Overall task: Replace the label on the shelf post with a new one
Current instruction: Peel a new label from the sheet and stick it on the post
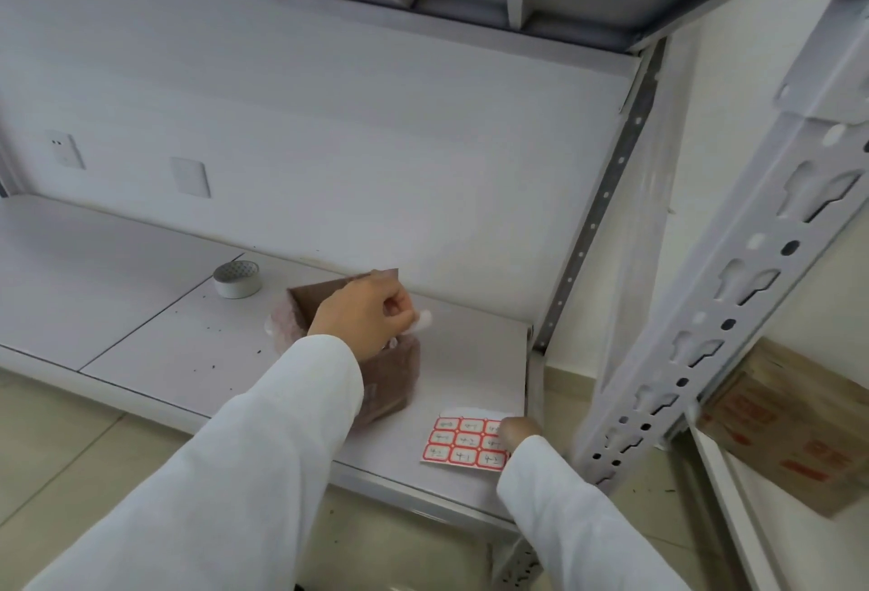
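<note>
A sheet of red-bordered labels (pixel 463 442) lies on the white shelf board (pixel 188 336) near its front right corner. My right hand (pixel 517 429) rests on the sheet's right edge; most of the hand is hidden behind its white sleeve. My left hand (pixel 367 315) hovers over an open brown cardboard box (pixel 390 383) and pinches a small crumpled white scrap (pixel 422 321) between its fingertips. The grey slotted shelf post (pixel 724 299) rises at the right, close to the camera; I see no label on its visible face.
A roll of white tape (pixel 236 279) stands on the shelf board behind the box. A pinkish plastic bag (pixel 282 329) sits against the box's left side. Another cardboard box (pixel 794 426) with red print lies on the neighbouring shelf at the right. Tiled floor lies below.
</note>
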Demonstrator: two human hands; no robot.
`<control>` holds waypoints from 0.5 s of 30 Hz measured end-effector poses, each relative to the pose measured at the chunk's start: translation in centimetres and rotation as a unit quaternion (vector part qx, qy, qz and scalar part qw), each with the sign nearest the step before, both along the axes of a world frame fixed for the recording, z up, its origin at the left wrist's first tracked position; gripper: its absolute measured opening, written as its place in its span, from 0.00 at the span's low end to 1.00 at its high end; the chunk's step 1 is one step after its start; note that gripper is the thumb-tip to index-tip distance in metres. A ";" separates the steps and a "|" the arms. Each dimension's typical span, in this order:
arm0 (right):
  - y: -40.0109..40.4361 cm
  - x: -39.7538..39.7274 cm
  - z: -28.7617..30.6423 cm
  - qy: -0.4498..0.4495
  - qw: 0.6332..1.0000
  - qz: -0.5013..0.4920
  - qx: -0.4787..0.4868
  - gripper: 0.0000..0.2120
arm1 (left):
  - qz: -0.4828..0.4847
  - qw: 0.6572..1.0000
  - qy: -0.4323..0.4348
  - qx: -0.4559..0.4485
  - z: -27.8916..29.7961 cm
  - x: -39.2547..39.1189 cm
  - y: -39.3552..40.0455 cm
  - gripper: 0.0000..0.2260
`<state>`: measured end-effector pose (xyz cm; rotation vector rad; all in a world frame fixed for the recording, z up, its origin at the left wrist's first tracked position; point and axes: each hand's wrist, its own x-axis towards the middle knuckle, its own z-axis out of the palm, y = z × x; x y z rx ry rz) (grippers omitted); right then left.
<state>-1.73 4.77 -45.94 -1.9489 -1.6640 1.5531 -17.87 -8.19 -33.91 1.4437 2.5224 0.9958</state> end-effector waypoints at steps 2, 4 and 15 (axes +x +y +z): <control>-0.4 0.4 -0.1 -0.045 0.998 0.040 0.025 0.12 | -0.003 1.000 0.005 -0.005 0.0 0.1 0.0 0.05; -0.8 0.0 0.2 -0.075 0.995 0.031 0.059 0.10 | -0.004 1.000 0.020 0.001 -0.1 0.2 0.1 0.07; -5.4 -1.9 15.0 0.328 0.937 0.119 0.018 0.12 | -0.058 0.943 0.316 0.089 2.0 2.8 -0.3 0.10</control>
